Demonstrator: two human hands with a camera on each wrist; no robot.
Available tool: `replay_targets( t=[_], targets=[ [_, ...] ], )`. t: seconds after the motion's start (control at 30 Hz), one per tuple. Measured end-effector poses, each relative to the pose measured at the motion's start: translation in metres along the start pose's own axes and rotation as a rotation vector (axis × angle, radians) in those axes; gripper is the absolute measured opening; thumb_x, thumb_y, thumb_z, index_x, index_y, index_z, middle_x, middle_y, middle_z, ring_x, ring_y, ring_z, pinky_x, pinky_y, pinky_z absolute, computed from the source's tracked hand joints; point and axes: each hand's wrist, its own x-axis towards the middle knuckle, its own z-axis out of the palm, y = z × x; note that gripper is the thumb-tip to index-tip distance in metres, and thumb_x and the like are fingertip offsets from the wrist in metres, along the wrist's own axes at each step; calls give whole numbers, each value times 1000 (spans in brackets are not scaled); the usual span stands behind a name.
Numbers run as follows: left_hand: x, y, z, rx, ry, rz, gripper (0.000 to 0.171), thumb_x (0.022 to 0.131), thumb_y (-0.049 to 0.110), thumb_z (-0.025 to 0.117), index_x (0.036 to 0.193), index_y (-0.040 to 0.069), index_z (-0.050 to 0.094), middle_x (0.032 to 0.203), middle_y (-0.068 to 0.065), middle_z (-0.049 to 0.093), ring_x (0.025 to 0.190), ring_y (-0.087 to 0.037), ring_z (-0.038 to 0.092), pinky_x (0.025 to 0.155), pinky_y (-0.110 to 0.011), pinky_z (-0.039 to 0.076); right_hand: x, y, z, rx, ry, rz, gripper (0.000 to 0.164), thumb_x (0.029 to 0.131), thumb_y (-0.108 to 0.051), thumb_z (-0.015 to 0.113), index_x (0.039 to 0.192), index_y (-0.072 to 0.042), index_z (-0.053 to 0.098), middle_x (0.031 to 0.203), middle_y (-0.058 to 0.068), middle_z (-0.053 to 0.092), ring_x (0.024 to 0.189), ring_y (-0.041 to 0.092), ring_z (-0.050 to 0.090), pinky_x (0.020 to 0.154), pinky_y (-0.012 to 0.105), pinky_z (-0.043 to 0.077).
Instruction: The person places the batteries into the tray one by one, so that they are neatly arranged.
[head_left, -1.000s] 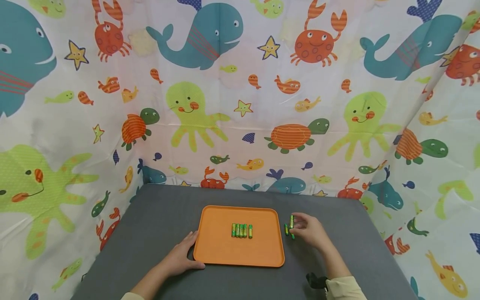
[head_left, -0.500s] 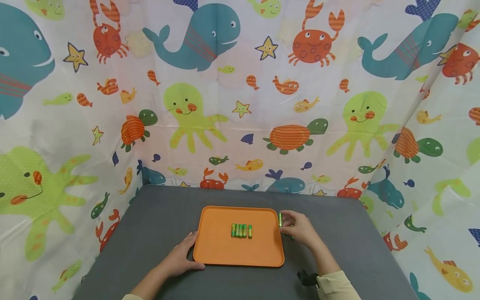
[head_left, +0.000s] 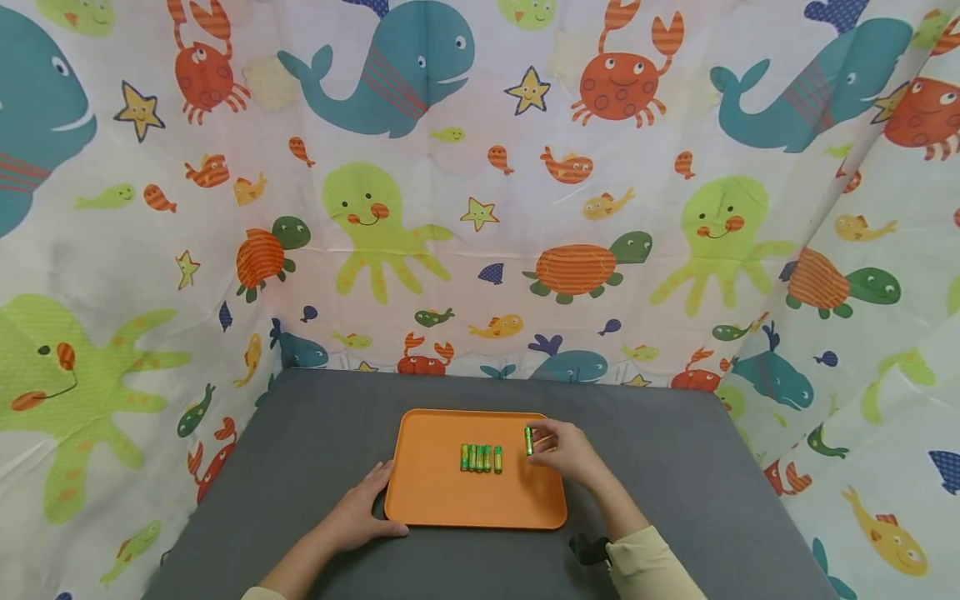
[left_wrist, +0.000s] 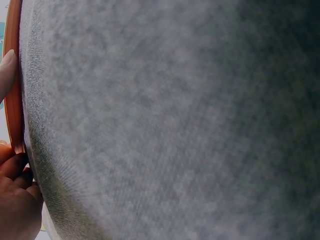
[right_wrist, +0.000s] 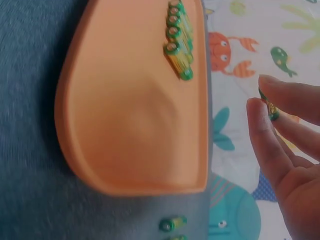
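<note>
On the grey table lies an orange tray [head_left: 442, 508], its left front corner held by my left hand [head_left: 362, 510]. In the left wrist view the thumb [left_wrist: 7, 72] touches the tray's rim and the other fingers bend against it further along. My right hand [head_left: 564, 450] pinches a green and yellow battery [head_left: 528, 441] between thumb and fingertips, above the right part of the tray. The right wrist view shows this battery [right_wrist: 271, 110] mostly covered by the fingers. Several similar batteries [head_left: 480, 458] lie side by side in the tray, the rightmost slightly apart.
Loose batteries [right_wrist: 172, 223] lie on the table just beyond the tray's right edge; the right hand hides them in the head view. A white curtain [head_left: 495, 183] printed with sea animals surrounds the table at the back and sides. A black strap [head_left: 588, 550] hangs at the right wrist.
My right hand has carried the battery leftward from beside the tray to above its right part. The left hand and the row of batteries have stayed in place.
</note>
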Motion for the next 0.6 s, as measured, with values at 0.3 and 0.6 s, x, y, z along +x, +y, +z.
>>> replay_targets(
  t=[0.3, 0.6],
  targets=[
    [0, -1, 2, -5, -9, -20, 119, 71, 58, 85, 162, 13, 24, 166, -15, 25, 154, -39, 21, 111, -69, 28, 5, -3, 20, 11, -49, -23, 56, 82, -5, 83, 134, -2, 62, 114, 15, 67, 97, 27, 69, 76, 39, 59],
    [1, -3, 3, -4, -5, -14, 120, 71, 58, 86, 162, 13, 23, 166, -15, 25, 153, -40, 22, 110, -69, 30, 14, 6, 42, -11, -63, -16, 54, 82, -1, 81, 132, 3, 61, 108, 16, 66, 89, 22, 68, 73, 38, 57]
  ],
)
